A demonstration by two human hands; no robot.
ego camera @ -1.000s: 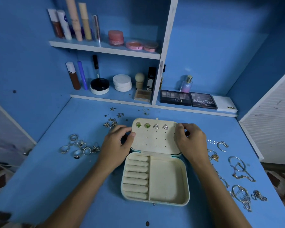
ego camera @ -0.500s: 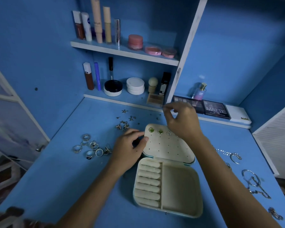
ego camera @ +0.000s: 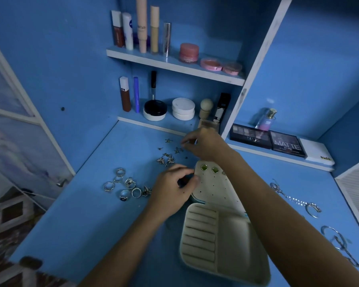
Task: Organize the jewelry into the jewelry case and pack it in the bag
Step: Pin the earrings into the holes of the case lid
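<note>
the blue desk (ego camera: pixel 95 214) carries everything, and the spread looks sorted by kind so that each sort can go into its own part of the case: rings off to the outer side of the left fingers, stud earrings beyond both sets of fingertips, chains and bangles well away past the right forearm.

the cream jewelry case (ego camera: pixel 222 241) lies open flat, its ring-roll half nearer the person than either hand and its perforated earring panel (ego camera: pixel 212 185) lying just beside the left fingertips. the left hand (ego camera: pixel 172 189) rests at the panel's left edge, fingers curled with the tips against the rim, most likely to keep the light case from sliding; whether it truly grips the edge or only touches it cannot be told.

the right hand (ego camera: pixel 205 145) reaches beyond the panel, thumb and forefinger drawn close together at the far edge of the scattered earrings (ego camera: pixel 167 158). the tips look pinched on something tiny, but whether a stud sits between them cannot be told.

two green studs (ego camera: pixel 209 168) already sit in the panel's top row, between the two hands, so the row is probably being filled in order.

the rings (ego camera: pixel 124 185) lie clustered well clear of the left knuckles, untouched. the chains (ego camera: pixel 294 200) also wait. no bag is in view.
</note>
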